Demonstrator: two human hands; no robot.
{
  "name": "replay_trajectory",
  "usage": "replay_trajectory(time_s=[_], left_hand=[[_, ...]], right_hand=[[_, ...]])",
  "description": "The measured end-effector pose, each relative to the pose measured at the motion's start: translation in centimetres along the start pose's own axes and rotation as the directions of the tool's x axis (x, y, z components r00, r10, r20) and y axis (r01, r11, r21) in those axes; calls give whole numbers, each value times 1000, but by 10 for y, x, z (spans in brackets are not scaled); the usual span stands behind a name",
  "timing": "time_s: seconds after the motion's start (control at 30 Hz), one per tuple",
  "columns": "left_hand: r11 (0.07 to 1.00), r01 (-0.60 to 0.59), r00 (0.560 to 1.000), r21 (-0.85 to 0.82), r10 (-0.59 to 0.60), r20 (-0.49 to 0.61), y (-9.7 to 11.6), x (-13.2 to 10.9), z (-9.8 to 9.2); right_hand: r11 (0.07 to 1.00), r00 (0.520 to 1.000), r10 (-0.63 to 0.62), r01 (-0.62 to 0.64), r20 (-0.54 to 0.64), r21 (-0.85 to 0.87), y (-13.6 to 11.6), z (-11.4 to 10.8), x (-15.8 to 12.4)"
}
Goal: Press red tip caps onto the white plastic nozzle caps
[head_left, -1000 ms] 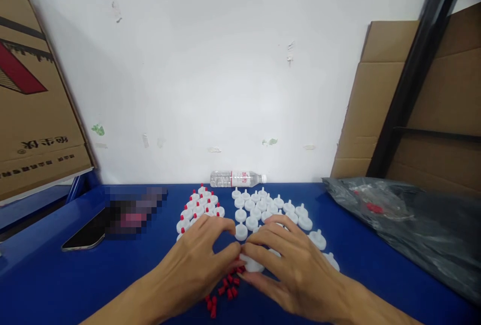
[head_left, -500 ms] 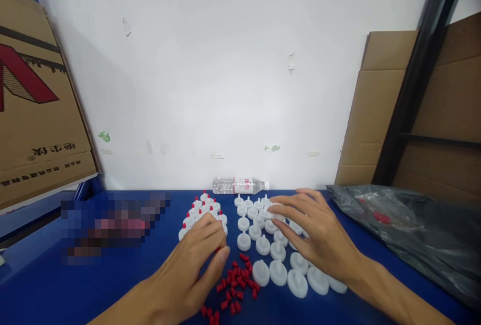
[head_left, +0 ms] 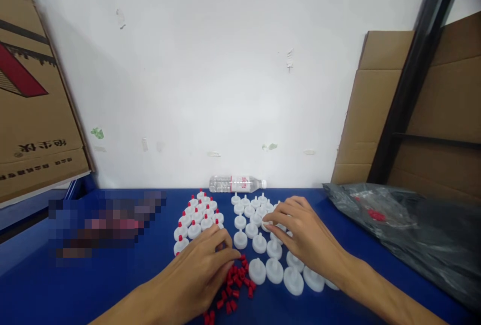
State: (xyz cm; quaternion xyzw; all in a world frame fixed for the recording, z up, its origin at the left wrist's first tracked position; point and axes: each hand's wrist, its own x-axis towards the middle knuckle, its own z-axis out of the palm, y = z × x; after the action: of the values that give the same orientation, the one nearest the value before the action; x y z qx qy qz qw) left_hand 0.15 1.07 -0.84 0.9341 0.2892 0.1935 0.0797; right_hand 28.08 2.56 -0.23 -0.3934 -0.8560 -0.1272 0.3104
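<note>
My left hand point(head_left: 203, 265) rests low on the blue table point(head_left: 112, 285) with its fingertips curled down into a heap of small red caps point(head_left: 235, 287). My right hand point(head_left: 304, 237) reaches over rows of white round nozzle pieces point(head_left: 270, 260) and pinches one white piece point(head_left: 267, 225) between thumb and fingers. To the left of these stand several white pieces with red caps fitted point(head_left: 195, 217). What the left fingertips hold is hidden.
A clear water bottle point(head_left: 237, 183) lies against the white wall. A black plastic bag point(head_left: 406, 224) lies at the right, with cardboard and a black frame post point(head_left: 413, 69) behind it. A cardboard box point(head_left: 33, 99) stands at the left above a blurred patch.
My right hand drew back from the far rows toward me and closed on a white piece. My left hand shifted slightly right into the red caps.
</note>
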Motion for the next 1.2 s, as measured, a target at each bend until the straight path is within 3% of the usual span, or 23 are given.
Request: replay_trajectory(time_s=[0.27, 0.5, 0.63, 0.8, 0.97, 1.2], left_hand=[[999, -32, 999, 38, 33, -11, -11, 1, 10], [995, -96, 995, 38, 97, -36, -6, 5, 6], [986, -72, 984, 153, 95, -153, -13, 5, 0], [926, 67, 961, 371, 40, -272, -34, 4, -3], [882, 104, 966, 460, 21, -258, -42, 2, 0], [917, 77, 977, 390, 9, -212, -36, 4, 1]], right_hand=[[997, 994, 55, -59, 93, 44, 4, 3, 0], [996, 988, 63, -70, 140, 48, 4, 6, -1], [997, 980, 61, -70, 189, 41, 3, 4, 0], [996, 974, 40, -56, 223, 64, 1, 1, 0], [997, 966, 33, -52, 257, 64, 0, 0, 1], [998, 965, 41, -52, 259, 39, 1, -1, -1]])
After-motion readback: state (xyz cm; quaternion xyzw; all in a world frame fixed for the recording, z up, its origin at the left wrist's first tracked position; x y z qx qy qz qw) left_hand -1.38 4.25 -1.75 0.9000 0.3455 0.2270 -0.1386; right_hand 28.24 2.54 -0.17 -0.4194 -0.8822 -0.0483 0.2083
